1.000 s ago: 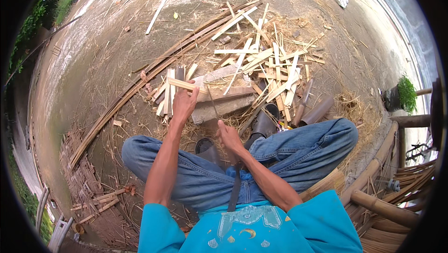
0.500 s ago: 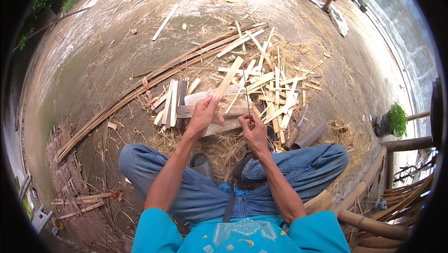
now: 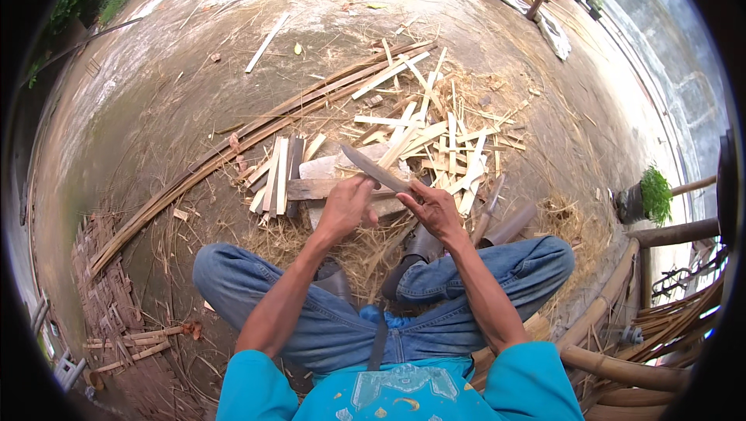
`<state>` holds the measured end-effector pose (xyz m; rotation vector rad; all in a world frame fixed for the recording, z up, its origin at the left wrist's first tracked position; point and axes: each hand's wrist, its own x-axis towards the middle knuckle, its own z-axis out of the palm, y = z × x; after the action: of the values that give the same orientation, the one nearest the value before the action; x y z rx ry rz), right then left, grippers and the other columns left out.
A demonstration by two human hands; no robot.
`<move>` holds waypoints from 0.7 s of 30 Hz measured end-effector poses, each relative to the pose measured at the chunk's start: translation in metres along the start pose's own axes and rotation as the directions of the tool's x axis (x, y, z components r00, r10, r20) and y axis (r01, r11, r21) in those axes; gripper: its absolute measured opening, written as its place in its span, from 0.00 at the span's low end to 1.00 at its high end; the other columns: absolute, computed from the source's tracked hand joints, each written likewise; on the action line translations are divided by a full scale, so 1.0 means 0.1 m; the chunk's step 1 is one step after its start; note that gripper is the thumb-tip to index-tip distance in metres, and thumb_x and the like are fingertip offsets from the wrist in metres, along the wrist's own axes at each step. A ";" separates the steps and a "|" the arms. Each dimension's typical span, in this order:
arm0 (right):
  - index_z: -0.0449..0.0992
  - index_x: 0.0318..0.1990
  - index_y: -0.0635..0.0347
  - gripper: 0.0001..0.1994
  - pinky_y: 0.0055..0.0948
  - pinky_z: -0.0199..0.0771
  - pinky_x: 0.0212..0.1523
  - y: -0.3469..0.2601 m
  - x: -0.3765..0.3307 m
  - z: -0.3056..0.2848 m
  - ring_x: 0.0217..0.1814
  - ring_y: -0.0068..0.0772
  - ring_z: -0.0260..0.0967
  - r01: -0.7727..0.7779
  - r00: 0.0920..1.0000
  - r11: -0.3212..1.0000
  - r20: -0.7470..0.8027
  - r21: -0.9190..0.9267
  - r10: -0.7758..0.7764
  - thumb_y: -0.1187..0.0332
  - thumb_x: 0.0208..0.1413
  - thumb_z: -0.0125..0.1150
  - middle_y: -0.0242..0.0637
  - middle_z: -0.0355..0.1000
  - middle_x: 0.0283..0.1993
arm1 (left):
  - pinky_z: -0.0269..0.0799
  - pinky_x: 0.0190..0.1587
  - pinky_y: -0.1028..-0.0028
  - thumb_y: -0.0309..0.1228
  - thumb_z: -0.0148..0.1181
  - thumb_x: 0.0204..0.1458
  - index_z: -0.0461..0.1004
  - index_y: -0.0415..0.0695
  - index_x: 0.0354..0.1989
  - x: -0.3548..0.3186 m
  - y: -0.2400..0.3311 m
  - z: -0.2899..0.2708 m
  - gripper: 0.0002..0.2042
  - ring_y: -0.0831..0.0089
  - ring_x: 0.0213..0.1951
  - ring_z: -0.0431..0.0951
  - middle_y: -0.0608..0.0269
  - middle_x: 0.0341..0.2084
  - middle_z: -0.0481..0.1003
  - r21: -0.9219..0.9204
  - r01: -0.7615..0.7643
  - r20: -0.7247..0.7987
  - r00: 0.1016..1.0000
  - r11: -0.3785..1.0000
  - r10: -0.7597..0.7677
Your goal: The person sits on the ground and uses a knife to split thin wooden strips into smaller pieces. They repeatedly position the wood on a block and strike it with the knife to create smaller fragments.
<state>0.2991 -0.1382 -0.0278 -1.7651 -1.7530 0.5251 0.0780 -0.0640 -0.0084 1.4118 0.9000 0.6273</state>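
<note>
My right hand point(image 3: 435, 210) is closed around the handle end of a knife point(image 3: 377, 169). Its broad dark blade slants up and to the left, passing just above the fingers of my left hand point(image 3: 348, 205). A pale wooden strip point(image 3: 398, 146) points away from my left hand, which is closed on its near end; the blade crosses in front and hides part of it. Below both hands lies a wooden block point(image 3: 315, 189), in front of a pale flat slab point(image 3: 318, 168).
Pale strips point(image 3: 470, 158) lie in a loose pile beyond my right hand. More strips point(image 3: 269, 180) lean left of the block. Long brown slats point(image 3: 210, 168) stretch across the ground at left. A wooden-handled tool point(image 3: 488, 207) rests near my right knee. A potted plant point(image 3: 655, 194) stands at right.
The knife has turned from upright and edge-on to slanting leftward, its flat side now showing, over the strip. The strip has tipped lower and farther away. My right hand has shifted slightly right.
</note>
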 end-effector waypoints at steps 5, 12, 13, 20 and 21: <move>0.81 0.38 0.62 0.30 0.38 0.70 0.30 0.54 0.12 -0.13 0.27 0.38 0.73 -0.352 0.925 0.929 -0.108 0.111 0.363 0.38 0.68 0.53 0.43 0.75 0.25 | 0.81 0.27 0.73 0.39 0.47 0.73 0.74 0.30 0.52 -0.11 0.04 -0.11 0.20 0.73 0.22 0.82 0.64 0.23 0.71 -0.056 0.125 0.078 0.990 0.991 -0.120; 0.84 0.41 0.62 0.30 0.31 0.51 0.22 0.61 0.02 -0.19 0.22 0.20 0.52 -0.316 0.916 0.913 -0.169 0.258 0.365 0.39 0.68 0.55 0.27 0.59 0.17 | 0.83 0.28 0.74 0.42 0.47 0.74 0.73 0.33 0.53 -0.15 -0.07 -0.20 0.20 0.78 0.22 0.79 0.75 0.22 0.62 -0.354 0.278 0.129 0.960 0.893 -0.248; 0.83 0.44 0.62 0.27 0.32 0.53 0.23 0.31 0.02 -0.09 0.22 0.20 0.52 -0.269 0.950 0.914 -0.073 0.304 0.303 0.42 0.69 0.56 0.30 0.60 0.19 | 0.83 0.29 0.74 0.42 0.48 0.73 0.73 0.33 0.53 -0.16 -0.06 -0.18 0.20 0.78 0.23 0.79 0.75 0.22 0.62 -0.367 0.268 0.133 0.963 0.891 -0.235; 0.82 0.41 0.59 0.25 0.35 0.66 0.27 0.32 -0.01 0.15 0.25 0.28 0.67 -0.229 0.973 0.954 0.053 0.193 0.223 0.42 0.68 0.58 0.35 0.70 0.22 | 0.85 0.30 0.73 0.41 0.50 0.73 0.74 0.32 0.51 -0.20 -0.14 -0.15 0.20 0.78 0.23 0.79 0.74 0.22 0.63 -0.321 0.265 0.142 0.963 0.909 -0.231; 0.81 0.39 0.60 0.27 0.34 0.65 0.27 0.52 0.00 0.15 0.25 0.27 0.67 -0.318 0.945 0.920 0.005 0.230 0.326 0.41 0.68 0.57 0.33 0.69 0.21 | 0.85 0.29 0.73 0.41 0.50 0.72 0.74 0.32 0.51 -0.21 -0.20 -0.11 0.20 0.78 0.23 0.79 0.74 0.22 0.63 -0.312 0.263 0.156 0.962 0.913 -0.224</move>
<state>0.3287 -0.1345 -0.0728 -1.8902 -1.3214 0.7955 0.0553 -0.0770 -0.0239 1.0042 0.8188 0.4735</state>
